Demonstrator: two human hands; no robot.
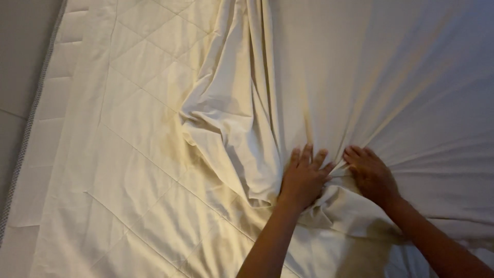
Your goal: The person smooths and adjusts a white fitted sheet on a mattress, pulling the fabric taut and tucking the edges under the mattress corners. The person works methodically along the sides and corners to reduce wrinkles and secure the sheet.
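Bedroom, quilted mattress with piped edge, cream bed sheet spread over it

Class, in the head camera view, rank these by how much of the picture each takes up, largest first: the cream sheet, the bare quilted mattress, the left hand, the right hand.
1. Cream sheet
2. Quilted mattress
3. Left hand and right hand: they look about alike, so no ranking between them.

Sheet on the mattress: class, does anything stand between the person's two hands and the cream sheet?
Nothing visible does. The left hand and right hand both press directly on the bunched sheet, which lies on the quilted mattress.
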